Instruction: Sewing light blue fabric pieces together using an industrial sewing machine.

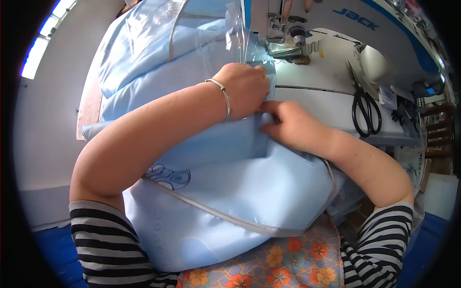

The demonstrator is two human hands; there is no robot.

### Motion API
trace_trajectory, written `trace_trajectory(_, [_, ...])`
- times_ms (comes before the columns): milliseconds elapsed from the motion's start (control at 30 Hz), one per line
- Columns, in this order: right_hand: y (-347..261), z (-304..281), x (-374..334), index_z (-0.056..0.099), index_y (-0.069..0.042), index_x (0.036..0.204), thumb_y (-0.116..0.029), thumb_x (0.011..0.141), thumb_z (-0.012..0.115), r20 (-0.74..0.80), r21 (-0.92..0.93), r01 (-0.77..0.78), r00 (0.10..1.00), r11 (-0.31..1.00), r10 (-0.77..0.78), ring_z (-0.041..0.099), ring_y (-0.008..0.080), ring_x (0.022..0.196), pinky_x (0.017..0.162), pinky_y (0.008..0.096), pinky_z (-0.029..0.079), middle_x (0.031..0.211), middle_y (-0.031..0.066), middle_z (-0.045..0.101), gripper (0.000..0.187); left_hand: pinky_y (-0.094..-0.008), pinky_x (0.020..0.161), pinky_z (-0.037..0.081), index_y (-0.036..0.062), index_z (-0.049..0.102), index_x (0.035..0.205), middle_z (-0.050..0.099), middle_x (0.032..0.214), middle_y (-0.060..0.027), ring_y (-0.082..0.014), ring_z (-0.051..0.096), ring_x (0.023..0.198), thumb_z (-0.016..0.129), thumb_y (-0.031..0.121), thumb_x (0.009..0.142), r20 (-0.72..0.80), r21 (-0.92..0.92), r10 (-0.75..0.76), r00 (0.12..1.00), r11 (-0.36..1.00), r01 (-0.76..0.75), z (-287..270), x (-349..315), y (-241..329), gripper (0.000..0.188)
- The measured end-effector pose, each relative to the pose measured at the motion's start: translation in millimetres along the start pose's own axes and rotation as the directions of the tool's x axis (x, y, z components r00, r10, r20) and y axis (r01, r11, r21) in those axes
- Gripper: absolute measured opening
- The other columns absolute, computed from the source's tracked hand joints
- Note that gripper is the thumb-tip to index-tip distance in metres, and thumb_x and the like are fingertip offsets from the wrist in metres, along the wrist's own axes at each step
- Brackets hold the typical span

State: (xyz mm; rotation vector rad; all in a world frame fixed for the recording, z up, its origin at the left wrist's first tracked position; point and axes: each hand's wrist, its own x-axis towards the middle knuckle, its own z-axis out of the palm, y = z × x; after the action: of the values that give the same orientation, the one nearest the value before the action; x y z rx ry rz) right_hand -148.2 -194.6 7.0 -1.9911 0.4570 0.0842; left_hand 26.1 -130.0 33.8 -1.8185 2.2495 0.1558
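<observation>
At the far left, the light-blue cloth (pixel 225 161) is bunching in folds on the table (pixel 317 103); it is running under both hands and draping down over the patterned apron (pixel 276 264). That hanging weight could drag the edge askew. Clear plastic (pixel 235 29) is lying over the upper cloth, and its slickness could let the layers slide apart. The left hand (pixel 244 89) is bearing on the cloth with curled fingers; their tips are hidden, so I cannot tell whether they are gripping. The right hand (pixel 293 125) is curving thumb and forefinger at the cloth's edge; whether they are pinching it, I cannot tell. A loose hold could pucker the edge. The sewing machine (pixel 326 12) is standing just beyond, so fingers straying forward could meet its needle. Rightmost, black-handled scissors (pixel 359 91) are lying near the right forearm, where a wide elbow could knock them.
</observation>
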Motion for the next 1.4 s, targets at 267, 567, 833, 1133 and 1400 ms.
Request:
trace_trajectory(267, [5, -4, 22, 0.064, 0.002, 0.126, -0.012, 0.086, 0.064, -0.118, -0.11, 0.097, 0.987, 0.989, -0.11, 0.067, 0.0421, 0.104, 0.093, 0.0459, 0.052, 0.108, 0.0274, 0.07, 0.042, -0.0387, 0.08, 0.057, 0.0052, 0.067, 0.105, 0.065, 0.11, -0.0107, -0.0281, 0.068, 0.1, 0.067, 0.018, 0.087, 0.091, 0.052, 0.005, 0.996, 0.999, -0.01, -14, 25, -18, 0.022])
trace_trajectory(567, [13, -20, -17, 0.063, 0.002, 0.126, -0.011, 0.087, 0.058, -0.091, -0.19, 0.118, 0.986, 0.975, -0.138, 0.066, 0.0426, 0.102, 0.091, 0.0467, 0.052, 0.104, 0.0271, 0.07, 0.041, -0.0372, 0.088, 0.052, 0.0016, 0.064, 0.127, 0.065, 0.113, -0.0092, -0.0254, 0.062, 0.108, 0.062, 0.012, 0.082, -0.225, 0.066, -0.147, 0.963, 0.984, 0.165, 32, 7, 21, 0.046])
trace_trajectory(833, [11, -41, -1, 0.068, 0.002, 0.116, -0.008, 0.085, 0.056, -0.105, -0.27, 0.117, 0.983, 0.956, -0.15, 0.067, 0.0406, 0.095, 0.087, 0.0448, 0.052, 0.098, 0.0258, 0.071, 0.035, -0.0383, 0.09, 0.051, 0.0081, 0.067, 0.109, 0.066, 0.109, -0.0067, -0.0246, 0.062, 0.107, 0.062, 0.013, 0.083, -0.265, -0.022, -0.222, 0.938, 0.974, 0.224, 33, 17, 15, 0.028])
trace_trajectory(1133, [30, -39, 26, 0.069, -0.001, 0.119, -0.008, 0.087, 0.058, -0.201, -0.324, 0.155, 0.953, 0.933, -0.228, 0.068, 0.0399, 0.098, 0.089, 0.045, 0.053, 0.102, 0.0245, 0.071, 0.034, -0.0382, 0.094, 0.05, 0.0094, 0.07, 0.103, 0.068, 0.103, -0.0048, -0.0261, 0.064, 0.103, 0.062, 0.01, 0.082, -0.485, -0.044, -0.05, 0.873, 0.998, 0.033, 36, 18, -25, 0.022])
trace_trajectory(1400, [40, -29, 16, 0.066, -0.003, 0.108, -0.01, 0.089, 0.057, -0.224, -0.566, 0.138, 0.923, 0.813, -0.313, 0.067, 0.041, 0.089, 0.082, 0.0488, 0.054, 0.094, 0.0211, 0.067, 0.022, -0.037, 0.088, 0.053, 0.0111, 0.07, 0.104, 0.065, 0.096, -0.004, -0.0236, 0.065, 0.098, 0.062, 0.011, 0.081, -0.403, 0.02, 0.022, 0.915, 1.0, -0.016, 38, 26, -24, 0.024])
